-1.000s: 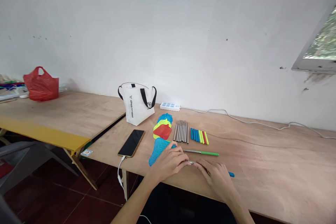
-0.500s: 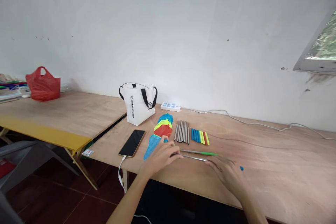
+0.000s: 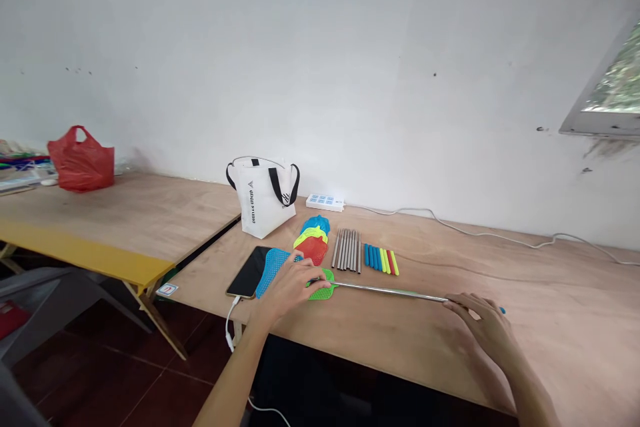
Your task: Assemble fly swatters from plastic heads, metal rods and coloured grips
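A fly swatter with a blue mesh head (image 3: pixel 272 268) and a long metal rod (image 3: pixel 390 290) is stretched between my hands. My left hand (image 3: pixel 295 281) grips it where head and rod meet. My right hand (image 3: pixel 483 323) is closed round the other end, and a bit of blue grip pokes out past the fingers. Below the rod lies a second swatter with a green head (image 3: pixel 323 285), partly hidden by my left hand and the rod. Beyond my left hand, a red swatter head (image 3: pixel 313 250), a yellow one (image 3: pixel 306 234) and a blue one (image 3: pixel 317 221) overlap.
Several metal tubes (image 3: pixel 347 252) and coloured grips (image 3: pixel 381 259) lie in rows. A phone (image 3: pixel 245 277) on a cable sits left, partly under the blue head. Behind stand a white bag (image 3: pixel 265 203) and a power strip (image 3: pixel 325 203). A red bag (image 3: pixel 85 163) rests on the far-left table.
My right hand has moved right, and the rod between my hands is much longer. My left hand and the blue head have shifted slightly left, over the phone's edge.
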The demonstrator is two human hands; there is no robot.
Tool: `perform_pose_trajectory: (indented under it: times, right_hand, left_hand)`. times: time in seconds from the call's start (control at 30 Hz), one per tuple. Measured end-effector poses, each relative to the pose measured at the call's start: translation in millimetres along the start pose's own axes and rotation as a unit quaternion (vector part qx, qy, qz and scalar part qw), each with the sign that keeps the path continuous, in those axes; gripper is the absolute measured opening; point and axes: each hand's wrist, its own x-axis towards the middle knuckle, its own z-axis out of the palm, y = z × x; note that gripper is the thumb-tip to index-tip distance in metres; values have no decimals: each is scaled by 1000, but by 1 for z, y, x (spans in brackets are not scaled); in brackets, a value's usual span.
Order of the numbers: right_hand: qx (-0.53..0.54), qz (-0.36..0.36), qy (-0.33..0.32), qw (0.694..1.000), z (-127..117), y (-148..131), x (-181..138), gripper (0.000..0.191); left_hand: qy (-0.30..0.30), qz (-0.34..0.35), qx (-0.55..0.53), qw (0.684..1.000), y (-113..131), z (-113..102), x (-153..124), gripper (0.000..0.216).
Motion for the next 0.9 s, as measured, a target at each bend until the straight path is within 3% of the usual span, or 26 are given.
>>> perform_pose_trajectory:
  times: [0.13, 0.33, 0.47, 0.63, 0.73, 0.9]
  right_hand:
    - [44, 19, -37, 998, -4, -12, 0, 61]
    - [41, 29, -21, 999, -23, -37, -4, 62]
    - [24, 44, -69, 996, -26, -56, -7, 64]
    - [78, -27, -138, 987, -1, -99, -4, 64]
    - [57, -66, -124, 988, 17, -129, -3, 58]
    - [-14, -106, -76, 991, 38, -159, -10, 55]
  left_hand:
    - [23, 21, 19, 999, 3, -1, 0, 33]
    - [47, 18, 13, 999, 5, -13, -2, 36]
    - [46, 37, 8, 998, 16, -9, 0, 33]
    - [36, 83, 14, 996, 43, 24, 8, 31]
    - [29, 89, 6, 996, 52, 38, 10, 31]
    - [13, 89, -6, 996, 54, 43, 9, 34]
